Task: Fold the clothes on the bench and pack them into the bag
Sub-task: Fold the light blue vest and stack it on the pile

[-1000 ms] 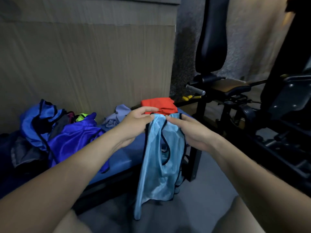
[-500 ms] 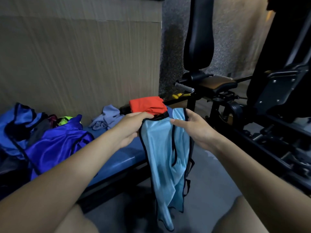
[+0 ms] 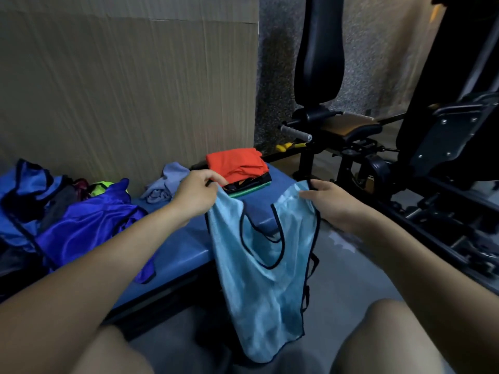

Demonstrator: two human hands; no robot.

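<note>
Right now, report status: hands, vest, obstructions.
Left hand and right hand pinch light blue vest by shoulders. Hangs unfolded off bench. Nothing blocking.

The left hand's (image 3: 198,194) fingertips were hidden behind the bib's (image 3: 266,268) strap; the right hand's (image 3: 328,203) fingers were curled out of sight under the other strap; both arms ran off the lower edge; the bench (image 3: 186,251) was covered at its near end by the bib and at its left by the heap (image 3: 67,211), itself cut by the left edge; the pile (image 3: 239,168) showed only thin edges beneath its red top; the machine (image 3: 432,147) was cropped top and right, its dark parts too dim to tell.
</note>
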